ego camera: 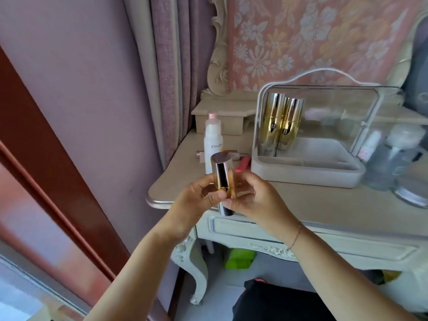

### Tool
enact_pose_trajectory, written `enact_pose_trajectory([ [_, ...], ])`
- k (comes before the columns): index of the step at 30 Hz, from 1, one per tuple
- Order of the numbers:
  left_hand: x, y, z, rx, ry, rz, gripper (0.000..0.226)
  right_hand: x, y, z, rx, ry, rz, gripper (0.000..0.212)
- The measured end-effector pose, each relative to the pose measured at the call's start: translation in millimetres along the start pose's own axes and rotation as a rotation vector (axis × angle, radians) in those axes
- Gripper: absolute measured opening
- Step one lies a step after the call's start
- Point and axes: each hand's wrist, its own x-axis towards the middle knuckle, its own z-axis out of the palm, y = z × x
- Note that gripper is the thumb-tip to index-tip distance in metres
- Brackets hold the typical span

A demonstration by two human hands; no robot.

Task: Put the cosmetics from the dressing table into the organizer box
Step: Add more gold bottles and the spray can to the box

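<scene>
We hold a gold bottle upright between left hand and right hand, both closed on it, in front of the dressing table edge. Two matching gold bottles already stand inside the organizer box. Left on the table: white bottle, red tube, a thin tube behind. Roughly halfway, we judge.

bare forearms, no sleeves; thin bracelet on right wrist.

Both hands grip gold bottle upright, w/ organizer box behind.
</scene>
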Motion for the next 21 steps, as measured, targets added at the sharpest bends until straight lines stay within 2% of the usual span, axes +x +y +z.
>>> enact_pose_trajectory([
  [4, 22.8, 4.4, 49.6, -0.055, -0.035, 0.057, 0.029, -15.0, -4.3, -41.2, -0.088, 0.095, 0.013, 0.039],
  [12, 93.8, 5.4, 156.0, -0.010, 0.200, 0.086, 0.028, -14.6, 7.1, -110.8, -0.404, 0.497, 0.055, 0.036],
  [14, 109.7, 6.9, 168.5, 0.042, 0.259, 0.109, 0.030, -0.8, 11.8, -125.9, -0.400, 0.505, 0.066, 0.029],
  [17, 130.1, 5.4, 170.0, 0.167, 0.333, 0.151, 0.033, 26.8, 17.9, -146.0, -0.239, 0.484, 0.099, 0.023],
  [21, 141.1, -10.6, 149.0, 0.469, 0.544, 0.163, 0.048, 64.5, 27.2, -164.0, -0.212, 0.447, 0.122, 0.047],
])
